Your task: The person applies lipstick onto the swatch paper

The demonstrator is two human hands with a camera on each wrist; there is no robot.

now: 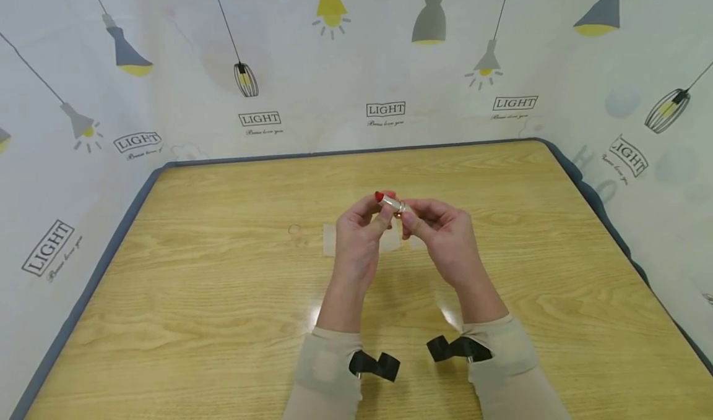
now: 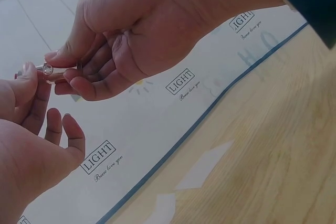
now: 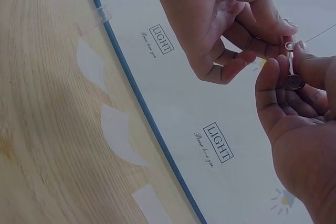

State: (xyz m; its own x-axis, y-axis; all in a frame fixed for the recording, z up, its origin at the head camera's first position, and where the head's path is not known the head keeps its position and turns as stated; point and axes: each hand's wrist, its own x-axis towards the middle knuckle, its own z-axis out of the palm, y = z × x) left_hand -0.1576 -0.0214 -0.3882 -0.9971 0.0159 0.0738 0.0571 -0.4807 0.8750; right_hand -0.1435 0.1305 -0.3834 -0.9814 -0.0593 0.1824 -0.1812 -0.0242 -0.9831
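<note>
A lipstick (image 1: 392, 203) with a red tip and a shiny silver-and-gold tube is held above the table, between both hands. It lies tilted, its red tip toward the upper left. The left hand (image 1: 356, 237) pinches the tube near the red tip with thumb and fingers. At the other end, the right hand (image 1: 448, 234) grips the base between thumb and fingers. From the left wrist view, the right hand (image 2: 142, 30) spans the top and the left hand (image 2: 31, 156) the lower left. In the right wrist view a dark round end (image 3: 295, 81) of the lipstick shows.
Pale paper-like patches (image 1: 330, 240) lie on the wooden table (image 1: 223, 296) beneath the hands. A dark blue edging (image 1: 334, 153) borders the table. White sheeting (image 1: 195, 117) printed with lamps and the word LIGHT surrounds it. Each wrist carries a black mount (image 1: 375, 365).
</note>
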